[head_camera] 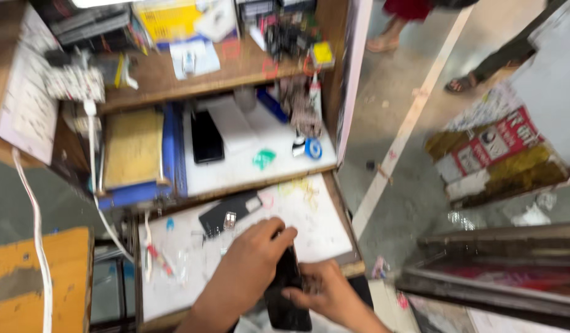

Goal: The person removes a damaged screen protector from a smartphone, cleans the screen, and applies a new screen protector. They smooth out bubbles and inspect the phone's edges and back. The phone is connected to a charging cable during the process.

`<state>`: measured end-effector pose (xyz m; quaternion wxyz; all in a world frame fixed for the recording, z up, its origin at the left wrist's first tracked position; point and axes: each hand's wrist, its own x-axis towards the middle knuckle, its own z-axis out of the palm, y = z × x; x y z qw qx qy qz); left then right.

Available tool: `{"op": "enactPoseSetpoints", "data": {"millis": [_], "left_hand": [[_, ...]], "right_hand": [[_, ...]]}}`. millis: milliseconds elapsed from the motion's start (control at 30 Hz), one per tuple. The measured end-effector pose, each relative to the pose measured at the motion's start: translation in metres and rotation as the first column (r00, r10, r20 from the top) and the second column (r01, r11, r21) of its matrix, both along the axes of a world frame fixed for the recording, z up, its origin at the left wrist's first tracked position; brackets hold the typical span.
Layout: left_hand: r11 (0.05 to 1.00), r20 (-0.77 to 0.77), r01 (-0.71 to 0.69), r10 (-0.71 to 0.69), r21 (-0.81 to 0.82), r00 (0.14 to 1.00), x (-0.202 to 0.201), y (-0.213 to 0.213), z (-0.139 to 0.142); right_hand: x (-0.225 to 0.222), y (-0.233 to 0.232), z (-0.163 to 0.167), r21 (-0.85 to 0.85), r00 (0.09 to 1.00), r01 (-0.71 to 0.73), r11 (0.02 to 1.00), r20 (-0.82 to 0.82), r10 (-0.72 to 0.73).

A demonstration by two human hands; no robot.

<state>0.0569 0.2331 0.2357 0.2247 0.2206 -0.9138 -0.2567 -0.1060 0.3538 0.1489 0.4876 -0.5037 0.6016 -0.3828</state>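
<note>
Both hands on black phone (287, 290), 6 o'clock: left hand (254, 256) clasps top edge, right hand (325, 295) grips side. Phone appears intact, unopened; frame blurred.

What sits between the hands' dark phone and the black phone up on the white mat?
Head view: a black phone-shaped panel lies on the white pull-out board, between the held dark phone and the black phone.

Second dark phone (207, 137) flat on white worktop (248, 166), beside blue-framed tan pad (135, 148); green scrap (264, 158) and blue tape roll (313, 148) near right edge; yellow box (168, 20) on upper shelf; white cable (35, 234) hanging left
</note>
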Motion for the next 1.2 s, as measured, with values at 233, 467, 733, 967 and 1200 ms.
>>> {"op": "enactPoseSetpoints", "data": {"millis": [233, 467, 733, 967, 1200], "left_hand": [[0.998, 0.046, -0.007, 0.004, 0.057, 0.999, -0.001, 0.007, -0.010], [0.992, -0.096, -0.003, 0.016, 0.128, 0.995, 0.006, 0.003, -0.007], [0.946, -0.378, -0.047, 0.174, 0.322, 0.909, 0.020, 0.000, -0.019], [0.861, -0.672, 0.038, 0.368, 0.508, 0.643, 0.009, -0.015, -0.035], [0.858, -0.736, 0.188, 0.275, 0.478, 0.619, -0.030, -0.031, -0.043]], "right_hand": [[0.000, 0.006, -0.013, 0.135, 0.996, 0.032, 0.990, 0.073, -0.043], [0.001, 0.003, -0.013, 0.162, 0.998, 0.026, 0.986, 0.049, -0.034], [-0.002, 0.014, -0.019, 0.147, 0.988, 0.077, 0.986, 0.119, -0.095], [-0.010, 0.027, -0.023, 0.086, 0.962, 0.090, 0.992, 0.249, -0.109], [-0.016, 0.041, -0.015, 0.019, 0.990, 0.067, 0.998, 0.123, -0.069]]}}
